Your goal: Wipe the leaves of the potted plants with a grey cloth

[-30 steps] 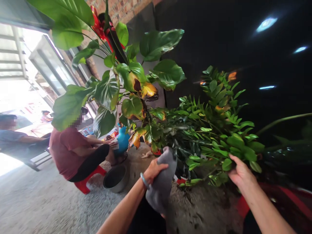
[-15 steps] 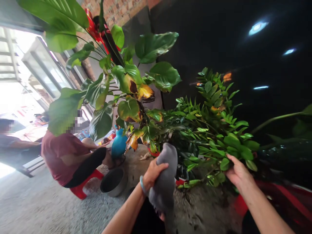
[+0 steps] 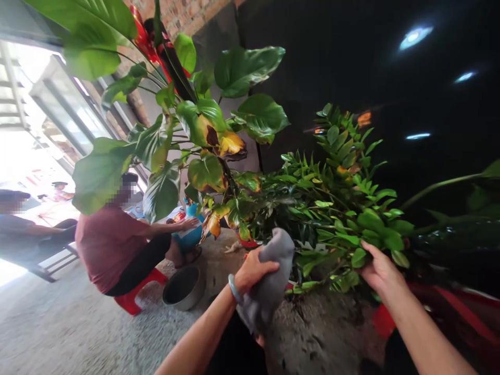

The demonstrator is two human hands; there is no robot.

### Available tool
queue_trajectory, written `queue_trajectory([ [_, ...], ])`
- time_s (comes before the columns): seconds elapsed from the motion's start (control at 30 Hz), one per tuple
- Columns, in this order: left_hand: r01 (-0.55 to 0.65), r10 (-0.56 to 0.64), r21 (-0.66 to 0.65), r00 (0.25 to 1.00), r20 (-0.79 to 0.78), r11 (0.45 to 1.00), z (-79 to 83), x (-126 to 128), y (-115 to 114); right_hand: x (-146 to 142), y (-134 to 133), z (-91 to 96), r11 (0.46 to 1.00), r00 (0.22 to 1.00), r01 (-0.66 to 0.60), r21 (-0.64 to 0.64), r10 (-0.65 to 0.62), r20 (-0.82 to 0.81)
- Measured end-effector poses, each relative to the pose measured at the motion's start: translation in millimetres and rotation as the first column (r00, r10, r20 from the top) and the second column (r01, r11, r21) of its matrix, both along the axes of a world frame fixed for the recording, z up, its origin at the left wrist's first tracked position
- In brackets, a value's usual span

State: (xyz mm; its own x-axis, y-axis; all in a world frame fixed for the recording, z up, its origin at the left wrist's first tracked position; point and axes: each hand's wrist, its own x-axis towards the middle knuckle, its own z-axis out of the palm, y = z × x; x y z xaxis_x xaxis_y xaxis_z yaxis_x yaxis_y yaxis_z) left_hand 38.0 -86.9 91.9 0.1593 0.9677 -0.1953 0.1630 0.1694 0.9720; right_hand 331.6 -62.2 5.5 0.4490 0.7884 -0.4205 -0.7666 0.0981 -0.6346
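Grey cloth (image 3: 275, 278) hangs in the head view from the left hand (image 3: 253, 271), whose thumb and fingers grip it. The right hand (image 3: 378, 271) touches the lower leaves of a small-leaved plant (image 3: 375, 221), thumb against them; its fingers are partly hidden, so I cannot tell whether they close on a stem.

Rough grey floor (image 3: 97, 338) spreads below and left of the left hand, dirt-marked between the two hands. Left of the left hand stand a dark basin (image 3: 198, 292) and, farther off, a red stool (image 3: 135, 301) carrying a person in a dull red shirt (image 3: 109, 250). Above the left hand spreads a broad-leaved plant (image 3: 260, 114), some leaves yellowed and browned; bare brick (image 3: 185, 13) shows behind it. Above the right hand, a dark glossy wall (image 3: 324, 52) bears bright light spots.
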Motion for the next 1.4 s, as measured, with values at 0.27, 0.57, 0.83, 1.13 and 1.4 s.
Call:
queue_trajectory([
  [0.27, -0.054, -0.008, 0.295, 0.979, 0.204, 0.954, 54.2, 19.7, 20.4, -1.2, -7.1, 14.7, 0.997, 1.0, -0.01, -0.076, 0.009, -0.006],
  [0.57, 0.188, -0.188, -0.036, 0.982, 0.009, 0.981, 3.3, 19.0, 5.8, -1.5, -12.7, 21.5, 0.997, 1.0, -0.023, -0.075, 0.022, -0.018],
  [0.83, -0.075, -0.012, 0.31, 0.962, 0.271, 0.948, 47.4, 34.2, 36.4, -3.8, -11.1, 22.9, 0.996, 0.999, -0.049, -0.079, 0.048, -0.017],
  [1.13, 0.273, -0.274, -0.042, 0.962, -0.012, 0.961, -12.9, 14.1, 3.3, 0.8, -16.3, 22.8, 0.997, 0.999, -0.031, -0.067, 0.029, -0.021],
  [1.4, -0.021, -0.034, 0.227, 0.971, 0.235, 0.974, 28.5, 30.6, 31.3, 3.6, -13.3, 21.0, 0.998, 0.998, -0.013, 0.056, 0.016, -0.063],
])
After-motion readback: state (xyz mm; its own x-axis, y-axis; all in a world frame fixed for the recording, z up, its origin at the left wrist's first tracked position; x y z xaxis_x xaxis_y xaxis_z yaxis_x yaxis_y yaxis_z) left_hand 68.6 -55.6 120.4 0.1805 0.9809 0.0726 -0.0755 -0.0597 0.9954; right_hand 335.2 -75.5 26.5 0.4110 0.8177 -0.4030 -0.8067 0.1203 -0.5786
